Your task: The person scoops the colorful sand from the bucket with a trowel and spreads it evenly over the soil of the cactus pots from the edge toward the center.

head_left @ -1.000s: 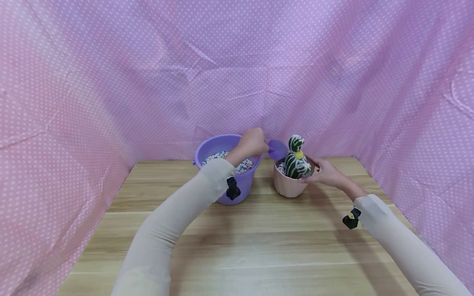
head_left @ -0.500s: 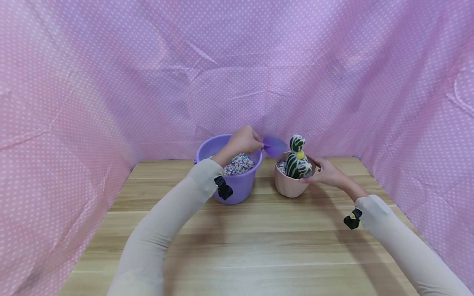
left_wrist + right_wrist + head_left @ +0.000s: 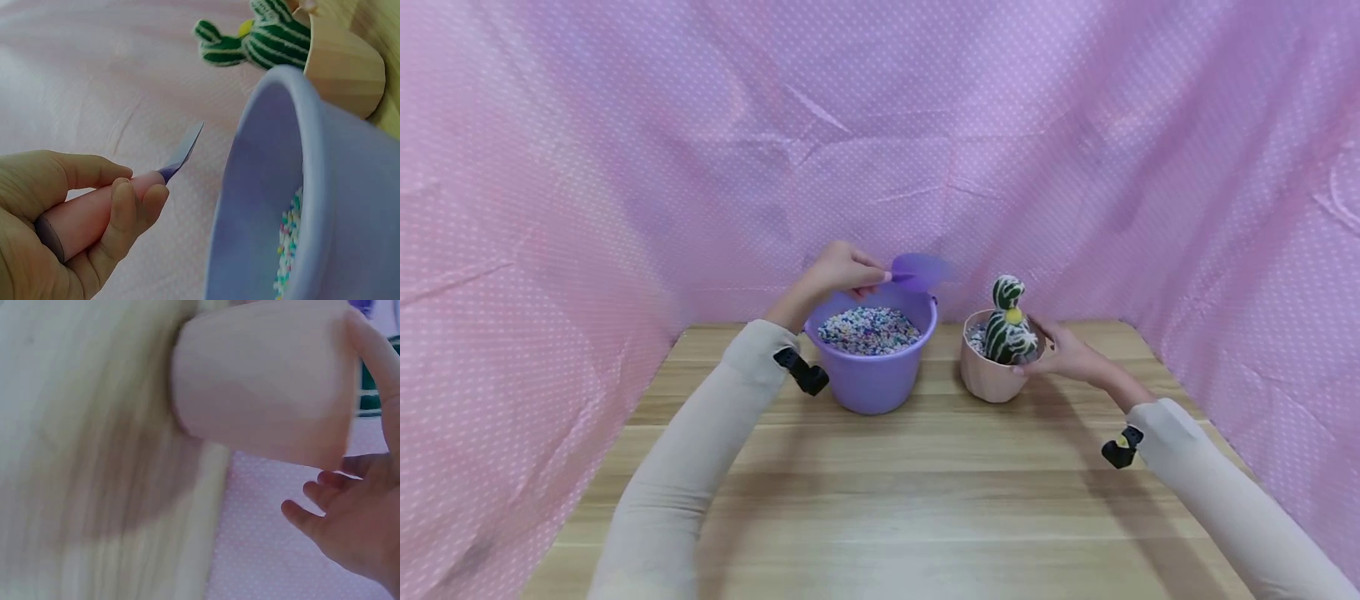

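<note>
I've got my left hand (image 3: pixel 842 268) curled round the shovel (image 3: pixel 81 215), blade (image 3: pixel 917 273) jutting ahead of it near the bucket (image 3: pixel 872 383), right hand (image 3: pixel 1070 357) gripping the pot (image 3: pixel 988 382) by its rim.

Left arm (image 3: pixel 688 467), long plain cream sleeve: bent, reaching forward. Left hand (image 3: pixel 846 268), bare: raised above right hand's level, fingers (image 3: pixel 122 209) curled in a grip. Right arm (image 3: pixel 1225 492), matching sleeve: angled forward and inward. Right hand (image 3: pixel 1063 354), bare: thumb and fingers parted, gripping.
</note>
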Action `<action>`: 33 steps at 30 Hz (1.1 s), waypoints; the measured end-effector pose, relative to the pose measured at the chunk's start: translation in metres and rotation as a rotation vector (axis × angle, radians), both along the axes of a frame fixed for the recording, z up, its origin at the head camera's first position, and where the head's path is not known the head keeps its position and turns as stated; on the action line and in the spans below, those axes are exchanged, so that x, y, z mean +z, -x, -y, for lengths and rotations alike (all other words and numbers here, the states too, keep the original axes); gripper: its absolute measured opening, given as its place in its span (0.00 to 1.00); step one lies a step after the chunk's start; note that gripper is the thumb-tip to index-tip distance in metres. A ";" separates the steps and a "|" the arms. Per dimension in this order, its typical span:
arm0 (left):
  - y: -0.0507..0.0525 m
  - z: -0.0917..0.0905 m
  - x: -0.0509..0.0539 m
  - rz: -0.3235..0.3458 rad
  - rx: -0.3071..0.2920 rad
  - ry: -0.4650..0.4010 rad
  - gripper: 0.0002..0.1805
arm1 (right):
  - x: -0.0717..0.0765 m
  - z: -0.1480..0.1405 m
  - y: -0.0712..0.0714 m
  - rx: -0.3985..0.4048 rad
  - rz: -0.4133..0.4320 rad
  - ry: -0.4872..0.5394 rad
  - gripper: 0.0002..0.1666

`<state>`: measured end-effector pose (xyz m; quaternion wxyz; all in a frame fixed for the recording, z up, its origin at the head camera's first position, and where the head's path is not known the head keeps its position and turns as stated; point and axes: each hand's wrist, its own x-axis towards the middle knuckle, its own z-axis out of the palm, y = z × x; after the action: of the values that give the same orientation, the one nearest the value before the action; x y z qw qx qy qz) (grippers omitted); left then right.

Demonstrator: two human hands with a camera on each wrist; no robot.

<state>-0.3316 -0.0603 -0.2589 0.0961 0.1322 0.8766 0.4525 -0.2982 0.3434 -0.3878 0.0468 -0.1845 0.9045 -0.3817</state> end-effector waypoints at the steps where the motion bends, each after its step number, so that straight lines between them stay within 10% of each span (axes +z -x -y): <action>1: 0.000 0.005 0.000 0.001 0.003 -0.003 0.19 | 0.006 0.000 -0.003 -0.008 0.015 -0.007 0.68; 14: -0.003 0.067 0.000 0.044 0.055 0.074 0.21 | 0.108 0.050 -0.014 0.035 -0.122 -0.097 0.68; 23: -0.012 0.083 0.017 -0.006 0.066 0.148 0.17 | 0.089 0.114 0.003 0.154 -0.246 -0.179 0.64; 33: -0.015 0.071 0.040 -0.071 0.055 0.362 0.11 | 0.063 0.150 0.011 0.195 -0.148 -0.191 0.68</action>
<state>-0.3161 -0.1317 -0.2189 0.0749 0.1047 0.9499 0.2848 -0.3096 0.1938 -0.3250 0.0340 -0.2939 0.9155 -0.2728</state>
